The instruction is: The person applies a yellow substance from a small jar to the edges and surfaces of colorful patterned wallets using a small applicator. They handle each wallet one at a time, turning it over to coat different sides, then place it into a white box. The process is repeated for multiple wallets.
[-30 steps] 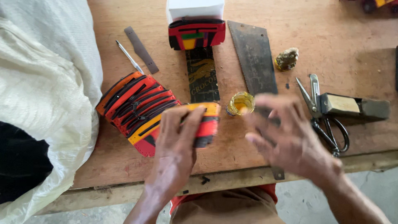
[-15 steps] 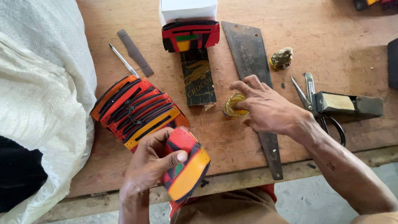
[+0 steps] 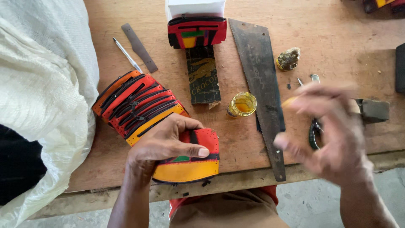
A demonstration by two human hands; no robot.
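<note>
My left hand (image 3: 162, 143) grips a red, yellow and black leather wallet (image 3: 192, 169) flat at the front edge of the wooden table (image 3: 337, 33), thumb laid across its middle. My right hand (image 3: 333, 131) is in the air to the right, blurred by motion, fingers loosely curled, with a yellowish smear at one fingertip. It hangs over a pair of scissors (image 3: 314, 131). A small glass jar of yellow liquid (image 3: 242, 104) stands between the two hands.
A fanned row of similar wallets (image 3: 135, 105) lies left of my left hand. A handsaw blade (image 3: 259, 80), dark printed strip (image 3: 203, 76), another wallet (image 3: 196, 31), white box (image 3: 195, 7), metal strip (image 3: 139, 47), pen (image 3: 126, 54), rough lump (image 3: 289, 58) and white sack (image 3: 38, 93) surround them.
My left hand lifted one wallet off the row and laid it flat at the table's front edge. My right hand went to the jar, then pulled back to the right.
</note>
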